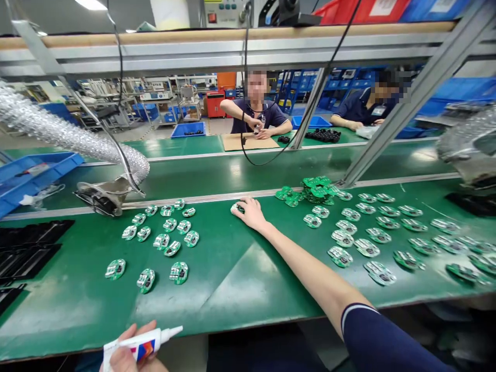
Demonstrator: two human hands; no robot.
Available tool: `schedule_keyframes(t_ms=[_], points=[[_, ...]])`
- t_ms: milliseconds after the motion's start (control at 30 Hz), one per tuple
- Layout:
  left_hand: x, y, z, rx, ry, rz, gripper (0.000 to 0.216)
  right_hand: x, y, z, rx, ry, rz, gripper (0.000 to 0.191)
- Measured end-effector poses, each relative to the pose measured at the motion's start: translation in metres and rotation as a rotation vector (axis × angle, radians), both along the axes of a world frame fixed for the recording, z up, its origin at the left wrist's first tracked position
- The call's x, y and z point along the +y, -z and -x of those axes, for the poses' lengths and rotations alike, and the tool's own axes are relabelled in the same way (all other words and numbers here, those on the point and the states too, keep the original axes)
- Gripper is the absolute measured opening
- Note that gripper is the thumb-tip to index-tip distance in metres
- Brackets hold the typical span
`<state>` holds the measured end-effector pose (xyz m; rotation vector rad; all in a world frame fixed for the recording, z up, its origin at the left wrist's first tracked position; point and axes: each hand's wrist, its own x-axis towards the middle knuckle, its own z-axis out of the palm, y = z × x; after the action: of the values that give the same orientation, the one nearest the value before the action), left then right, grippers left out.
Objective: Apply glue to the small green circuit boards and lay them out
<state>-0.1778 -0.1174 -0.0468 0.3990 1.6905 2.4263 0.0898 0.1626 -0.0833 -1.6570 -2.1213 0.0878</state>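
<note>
**Right hand (250, 213) cups a round green circuit board (237, 208), left hand (118, 356) grips a white glue tube (141, 345)**

The fingers of the right hand curve down over the board, nearly closed, on a glossy green desk (232, 289). The left hand, at the desk's near edge, wraps around the plastic tube, its tapered nozzle pointing right. Loose rows of similar green boards (349, 237) lie on both sides, with a small heap of boards (315, 188) just beyond the right hand.
</note>
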Motion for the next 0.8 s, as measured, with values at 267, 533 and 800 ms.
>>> schedule_keyframes(t_ms=[267, 533, 800], points=[[-0.004, -0.008, -0.037, 0.018, 0.177, 0.046, 0.048, -0.098, 0.001, -0.012, 0.049, -0.093, 0.008, 0.050], [-0.002, -0.011, -0.056, 0.018, 0.323, 0.048, 0.048, -0.127, -0.024, -0.062, 0.034, -0.379, 0.161, 0.072], [-0.004, -0.004, -0.067, 0.003, 0.366, 0.086, 0.049, -0.131, -0.020, -0.070, 0.082, -0.286, 0.140, 0.079]])
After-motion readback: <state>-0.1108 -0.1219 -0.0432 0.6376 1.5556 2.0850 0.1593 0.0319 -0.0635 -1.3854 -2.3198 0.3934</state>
